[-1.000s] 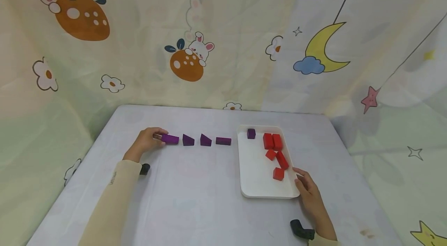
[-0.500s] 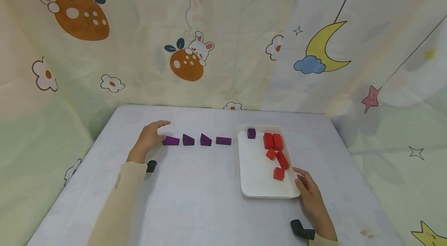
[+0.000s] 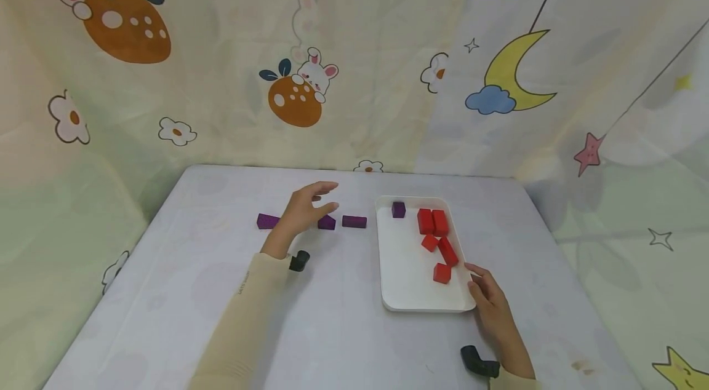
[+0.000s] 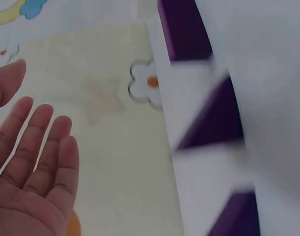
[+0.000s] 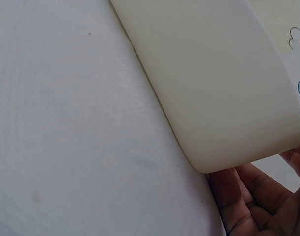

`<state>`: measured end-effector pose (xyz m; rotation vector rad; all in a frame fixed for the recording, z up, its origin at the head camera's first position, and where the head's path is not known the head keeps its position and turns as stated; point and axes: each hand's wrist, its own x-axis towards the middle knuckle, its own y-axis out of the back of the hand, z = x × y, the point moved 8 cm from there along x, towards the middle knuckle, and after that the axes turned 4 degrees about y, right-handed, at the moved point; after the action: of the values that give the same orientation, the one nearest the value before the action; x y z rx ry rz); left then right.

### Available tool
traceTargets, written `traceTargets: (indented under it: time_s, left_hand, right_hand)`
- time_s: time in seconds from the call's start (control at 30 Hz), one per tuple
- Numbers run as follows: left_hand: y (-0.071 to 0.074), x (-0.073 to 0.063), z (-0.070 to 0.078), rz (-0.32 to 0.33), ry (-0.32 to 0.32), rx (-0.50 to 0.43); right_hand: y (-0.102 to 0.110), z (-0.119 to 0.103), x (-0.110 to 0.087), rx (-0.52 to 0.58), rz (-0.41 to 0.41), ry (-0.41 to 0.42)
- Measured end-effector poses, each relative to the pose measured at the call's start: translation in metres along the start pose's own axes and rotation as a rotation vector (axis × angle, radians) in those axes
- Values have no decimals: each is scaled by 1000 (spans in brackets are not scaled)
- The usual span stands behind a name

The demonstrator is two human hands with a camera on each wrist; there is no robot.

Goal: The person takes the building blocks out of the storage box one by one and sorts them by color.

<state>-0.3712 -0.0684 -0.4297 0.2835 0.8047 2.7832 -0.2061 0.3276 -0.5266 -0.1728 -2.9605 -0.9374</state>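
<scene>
My left hand (image 3: 301, 211) hovers over a row of purple blocks, its thumb and fingers spread apart with nothing between them. From under it show a long purple block (image 3: 267, 221) at the left, a purple wedge block (image 3: 327, 223) and a purple rectangular block (image 3: 354, 221) at the right; another wedge is hidden behind the hand. In the left wrist view a wedge (image 4: 218, 120) lies beside the palm. My right hand (image 3: 493, 310) holds the white tray (image 3: 407, 282) at its near right side, with fingers at the tray's underside in the right wrist view.
In the tray, a purple cube (image 3: 399, 210) sits at the back left. Several red blocks (image 3: 425, 221) lie along its right half. The white table (image 3: 221, 316) ends at a patterned cloth backdrop (image 3: 376, 70). Dark wrist mounts (image 3: 479, 362) are on both wrists.
My left hand has let go of the long purple block at the row's left end and moved right over the row. The right hand and tray have stayed in place.
</scene>
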Motion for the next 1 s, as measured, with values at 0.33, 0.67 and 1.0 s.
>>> traceTargets:
  time_s: [0.33,0.67,1.0]
  left_hand:
    - [-78,41,39,-46,-30,-263]
    - [-144,53,36,74,237,-561]
    - [-182,57,23,267,453,-462]
  right_hand:
    - [1,-3,1,11,3,9]
    - [0,0,0,4,-11,-30]
    - [-2,1,1,21,-13,-55]
